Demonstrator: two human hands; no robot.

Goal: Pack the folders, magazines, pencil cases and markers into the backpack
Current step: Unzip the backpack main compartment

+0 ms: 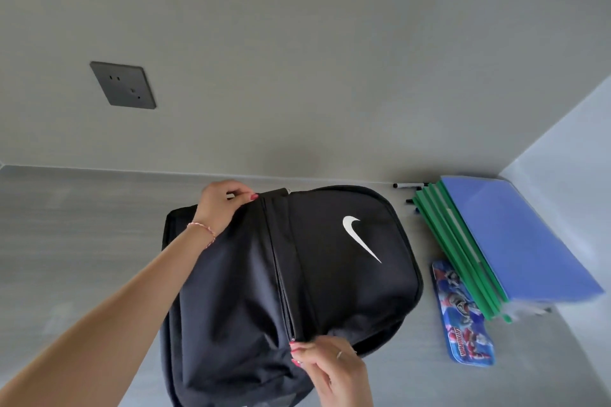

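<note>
The zip (283,277) may be snagging if the cloth is going slack. The left hand (222,201) is pinching the backpack (330,274) at its far end; the right hand (325,361) is pinching the zip pull nearest the body. Folders (515,241) and pencil case (463,314) are lying beyond the right hand, unpacked.

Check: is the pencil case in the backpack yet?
No, the pencil case lies on the table right of the backpack, beside the folders.
</note>
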